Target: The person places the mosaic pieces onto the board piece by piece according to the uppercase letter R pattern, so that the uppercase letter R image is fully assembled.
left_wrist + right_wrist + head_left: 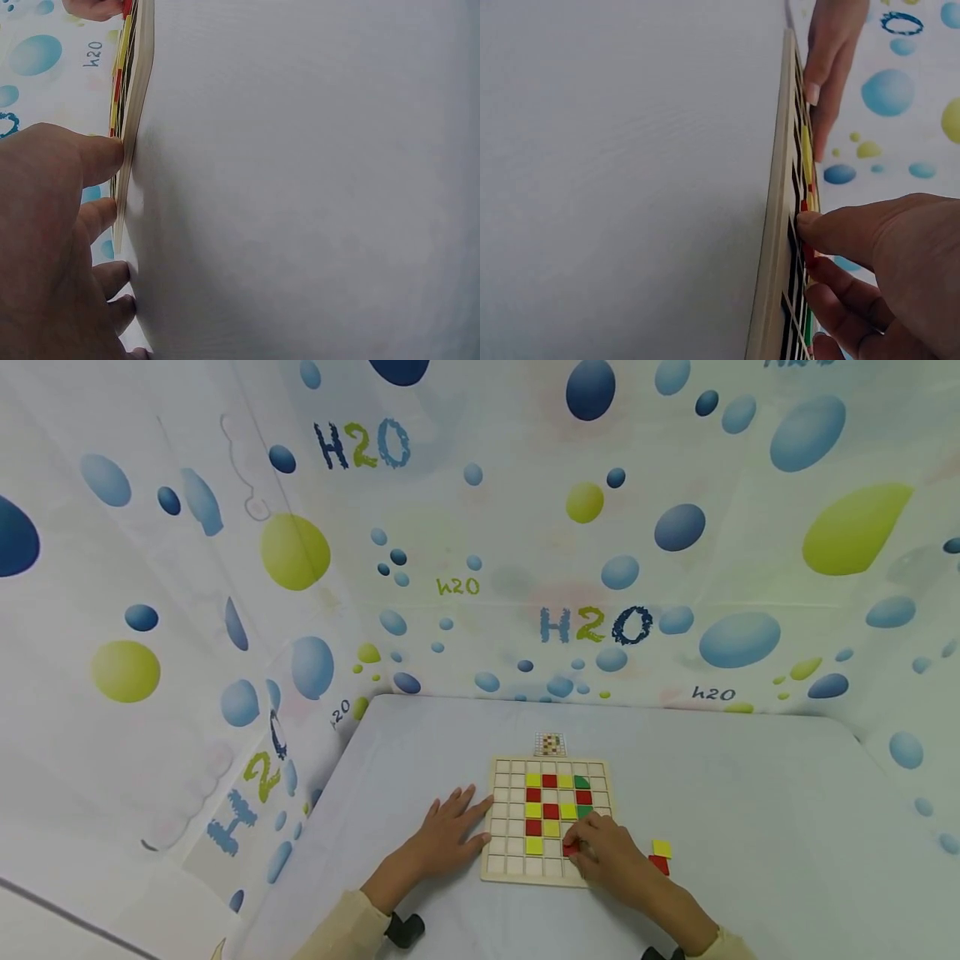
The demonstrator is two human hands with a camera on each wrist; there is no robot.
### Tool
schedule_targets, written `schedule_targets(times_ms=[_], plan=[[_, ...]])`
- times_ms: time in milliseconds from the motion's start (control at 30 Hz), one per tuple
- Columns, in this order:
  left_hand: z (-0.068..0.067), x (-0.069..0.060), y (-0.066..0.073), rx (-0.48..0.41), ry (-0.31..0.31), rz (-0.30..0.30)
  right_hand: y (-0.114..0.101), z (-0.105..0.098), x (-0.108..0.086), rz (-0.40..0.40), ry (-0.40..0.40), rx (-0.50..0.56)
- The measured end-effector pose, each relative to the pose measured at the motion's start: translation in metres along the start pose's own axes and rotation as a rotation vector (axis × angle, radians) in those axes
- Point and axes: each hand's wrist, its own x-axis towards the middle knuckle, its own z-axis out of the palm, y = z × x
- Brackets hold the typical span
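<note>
A wooden grid board lies on the table, with red, yellow and green tiles set in several of its squares. My right hand is over the board's lower right part and pinches a red tile between thumb and fingers. In the right wrist view the red tile is tilted at the grid, partly hidden by the fingertips. My left hand lies with fingers spread along the board's left edge; its thumb touches that edge in the left wrist view.
A small pattern card with a coloured grid lies just beyond the board's far edge. To the right of the board are a loose yellow tile and a red tile. A patterned curtain stands behind the white table.
</note>
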Motion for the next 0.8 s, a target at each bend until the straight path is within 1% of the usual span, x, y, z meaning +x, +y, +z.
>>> schedule_targets(times_ms=[167,333,400,567,633,733,800], plan=[[0.000,0.001,0.000,0.009,0.001,0.000,-0.001,-0.001,-0.001,0.003,-0.013,-0.028],[0.000,0.001,0.000,0.006,-0.001,0.002,0.000,0.002,-0.003,0.042,-0.020,-0.065],[0.001,0.001,-0.001,0.008,0.000,0.004,0.000,0.003,-0.003,0.046,-0.012,-0.076],[0.000,0.001,0.000,0.019,0.008,0.013,-0.003,0.004,-0.004,-0.001,0.039,-0.107],[-0.001,0.001,0.000,0.019,0.010,0.017,-0.004,0.003,-0.005,-0.008,0.053,-0.116],[-0.001,0.000,0.001,0.019,0.007,0.018,-0.006,-0.002,-0.007,0.033,0.050,-0.112],[-0.001,0.000,0.001,0.018,0.008,0.020,-0.006,-0.008,-0.010,0.099,0.032,-0.087]])
